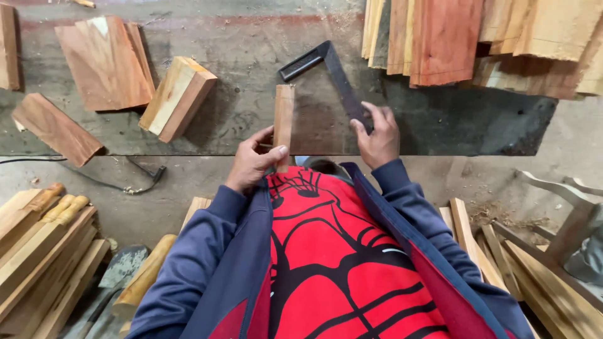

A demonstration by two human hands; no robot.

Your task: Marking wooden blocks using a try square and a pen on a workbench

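The narrow wood strip stands on edge at the bench's near edge, gripped by the left hand, so the right hand, grasping the try square, can lay its blade alongside.

Open grey bench surface at centre frame, between the thick pale wooden block at upper left and the black metal try square. Upper right is blocked by stacked reddish and pale planks; reddish offcuts crowd the left.

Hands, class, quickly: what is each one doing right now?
Left hand: closed on a small wooden piece.
Right hand: fingers pressing on a dark metal square.
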